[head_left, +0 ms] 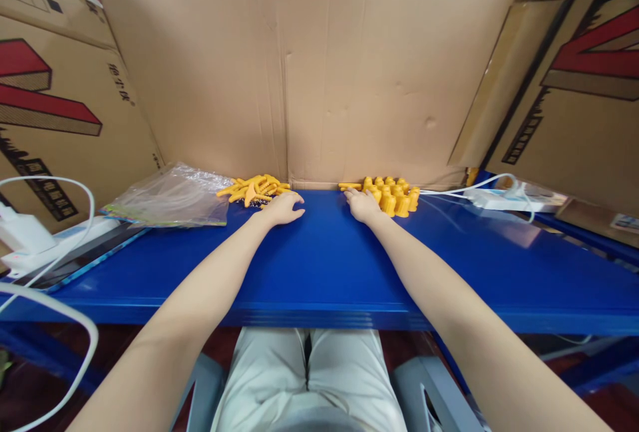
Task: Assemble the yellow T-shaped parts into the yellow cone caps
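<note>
My left hand (285,210) is over the blue tabletop with its fingers spread and nothing in it. Just behind it lies a heap of yellow branched plastic pieces (252,187), with small dark bits (255,204) showing beneath. My right hand (363,206) rests palm down, fingers apart, at the left side of a cluster of yellow cup-shaped plastic pieces (388,201) standing upright in rows. A thin yellow stick-like piece (349,186) pokes out beyond its fingertips. Whether the right hand touches the pieces I cannot tell.
A clear plastic bag (172,198) lies left of the heap, beside a flat dark device (94,255). White power strips with cables sit at the left (54,245) and right (516,199). A cardboard panel (319,79) stands behind, with large boxes at both sides.
</note>
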Motion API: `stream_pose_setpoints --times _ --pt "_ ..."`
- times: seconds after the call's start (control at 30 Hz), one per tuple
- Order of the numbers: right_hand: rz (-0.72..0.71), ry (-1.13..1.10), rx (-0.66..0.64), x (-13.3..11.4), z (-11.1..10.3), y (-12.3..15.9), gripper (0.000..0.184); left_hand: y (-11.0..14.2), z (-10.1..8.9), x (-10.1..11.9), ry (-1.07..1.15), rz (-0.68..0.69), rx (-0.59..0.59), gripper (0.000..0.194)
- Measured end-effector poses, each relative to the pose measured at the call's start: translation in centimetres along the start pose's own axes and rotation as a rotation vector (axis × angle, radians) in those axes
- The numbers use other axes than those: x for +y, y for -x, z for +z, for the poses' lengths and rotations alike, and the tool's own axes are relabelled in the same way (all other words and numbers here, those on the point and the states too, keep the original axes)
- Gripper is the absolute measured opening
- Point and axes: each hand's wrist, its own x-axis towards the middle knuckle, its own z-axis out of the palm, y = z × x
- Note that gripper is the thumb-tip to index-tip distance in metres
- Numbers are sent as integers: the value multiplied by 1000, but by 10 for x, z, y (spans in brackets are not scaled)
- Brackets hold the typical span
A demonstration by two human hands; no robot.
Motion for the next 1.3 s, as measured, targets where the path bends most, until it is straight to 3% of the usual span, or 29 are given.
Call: stream_pose_setpoints --times 0.87,1.3 --pt "53 -108 -5 7 11 -7 55 0 -1 3 18 22 -9 33" --pt "38 -167 124 10 16 -11 48 0 -4 5 1 3 -39 35"
